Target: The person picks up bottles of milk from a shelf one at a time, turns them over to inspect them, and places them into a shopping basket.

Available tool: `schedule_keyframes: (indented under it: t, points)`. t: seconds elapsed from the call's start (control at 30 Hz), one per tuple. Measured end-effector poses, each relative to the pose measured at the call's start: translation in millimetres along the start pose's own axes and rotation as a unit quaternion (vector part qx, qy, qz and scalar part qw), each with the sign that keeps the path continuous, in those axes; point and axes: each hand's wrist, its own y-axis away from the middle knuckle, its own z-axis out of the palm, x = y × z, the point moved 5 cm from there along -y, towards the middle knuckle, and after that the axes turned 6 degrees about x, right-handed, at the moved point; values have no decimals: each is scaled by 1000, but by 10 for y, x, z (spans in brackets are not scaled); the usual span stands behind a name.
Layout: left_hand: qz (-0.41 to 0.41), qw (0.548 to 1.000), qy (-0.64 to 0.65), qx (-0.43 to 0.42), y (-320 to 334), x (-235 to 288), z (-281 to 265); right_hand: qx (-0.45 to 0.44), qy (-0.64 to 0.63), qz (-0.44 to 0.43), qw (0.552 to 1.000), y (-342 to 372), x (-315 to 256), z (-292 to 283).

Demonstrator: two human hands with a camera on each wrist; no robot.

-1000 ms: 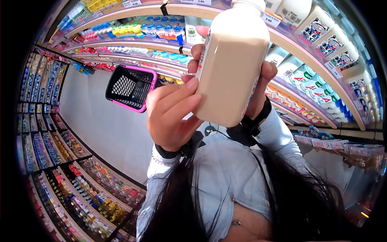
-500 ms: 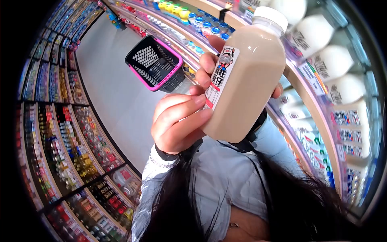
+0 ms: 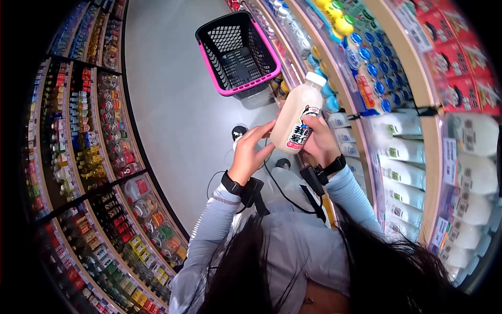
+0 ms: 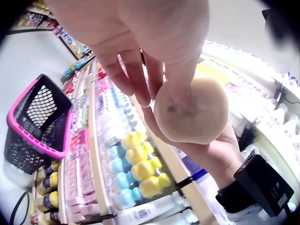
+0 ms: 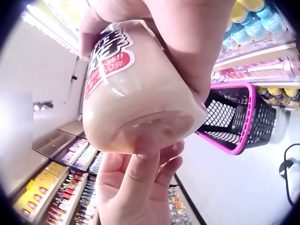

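Observation:
My right hand (image 3: 321, 141) grips a clear plastic bottle of beige milk drink (image 3: 285, 118), its thumb over the label side. The bottle is tilted, with its white cap (image 3: 315, 79) up and away from me. At its lower end is my left hand (image 3: 251, 154), fingers fairly straight. In the right wrist view the left thumb (image 5: 142, 164) touches the bottle's base (image 5: 159, 124). The left wrist view looks straight at that round base (image 4: 206, 112), with the right hand (image 4: 218, 154) around the far side. Part of the label is covered by the right thumb.
A black shopping basket with a pink rim (image 3: 225, 93) stands on the grey floor (image 3: 167, 104) ahead. Close on the right run shelves with white bottles (image 3: 402, 172) and small blue-capped bottles (image 3: 374, 68). Shelves of packaged goods (image 3: 112, 125) line the left side.
The bottle has come down and away from my face, and turned so its label faces up. The view has swung, bringing the basket closer. My left hand has slid to the bottle's base.

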Motion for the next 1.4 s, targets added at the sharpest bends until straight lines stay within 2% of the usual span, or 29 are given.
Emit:
schedule_keyframes:
  t: [0.07,0.1,0.2,0.23,0.3,0.43,0.53,0.57,0.6,0.63,0.67,0.73,0.9,1.0,1.03,1.3,1.37,1.4]
  points:
    - [-48,998,28,-11,-134,-554,-29,37,-12,23,999,-345,173,-26]
    - [-81,995,45,-48,-215,-947,-27,69,-28,22,997,-612,288,-118]
    - [-154,981,-73,-95,-525,-2210,-67,109,-10,18,994,-1468,703,-492]
    - [-205,965,-111,-124,-587,-2802,-75,121,33,-15,992,-1790,827,-654]
    - [-164,951,-225,-134,-882,-3598,-161,180,93,-35,979,-2339,1049,-885]
    - [-111,916,-351,-161,-1500,-4448,-140,284,176,-59,941,-3133,1318,-1148]
    - [-103,898,-379,-197,-1574,-5010,33,329,225,-51,916,-3517,1561,-1408]
    - [-137,878,-394,-235,-1541,-5127,91,330,245,-63,909,-3629,1645,-1469]
    - [-125,879,-390,-242,-1479,-5187,117,331,266,-75,902,-3711,1702,-1542]
    - [-126,872,-398,-254,-1427,-5237,148,310,184,-91,928,-3685,1812,-1586]
    - [-125,866,-405,-266,-1404,-5211,180,304,155,-96,935,-3657,1827,-1522]
    - [-100,888,-394,-214,-1324,-5294,218,306,134,-102,937,-3597,1834,-1475]
    - [-57,888,-425,-166,-1074,-5218,354,318,101,-114,936,-3277,1924,-1653]
    - [-90,874,-440,-187,-898,-5191,537,316,79,-121,938,-2941,1983,-1765]
    - [-104,875,-435,-185,-785,-5142,587,315,75,-123,938,-2809,2005,-1814]
    - [-46,920,-377,-98,146,-4867,980,318,77,-160,931,-1997,2088,-2001]
    - [-37,924,-368,-94,435,-4794,1109,308,91,-173,931,-1937,2230,-2120]
    - [-53,920,-368,-121,547,-4682,1182,297,124,-193,927,-1955,2320,-2259]
